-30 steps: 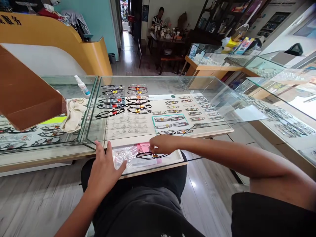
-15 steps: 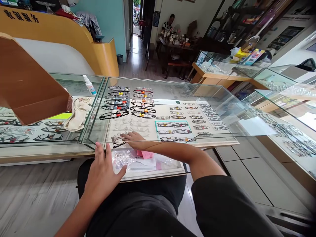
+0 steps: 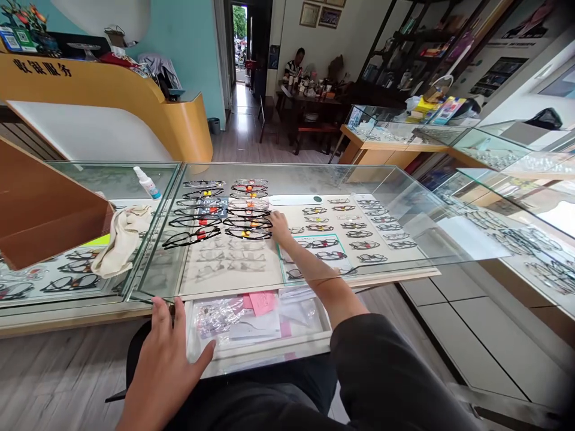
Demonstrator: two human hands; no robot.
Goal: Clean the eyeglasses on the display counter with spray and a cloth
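Two columns of eyeglasses lie on the glass counter top: a left column and a right column, many with red, orange or yellow tags. My right hand reaches over the glass to the right end of the right column. Its fingers are closed at the end of a black-framed pair of eyeglasses; the fingertips are partly hidden. Near the counter's front edge, my left hand is open with fingers spread, holding nothing. Beside it, an open drawer holds plastic bags and pink paper slips.
More eyeglasses are displayed under the glass. On the left stand a spray bottle, a cream cloth and a brown cardboard flap. A person sits at a far table. Other glass showcases stand to the right.
My right hand has moved away and rightward from the counter's front to the right column. The black eyeglasses near the front edge are gone from there. My left hand stays spread; the view has shifted.
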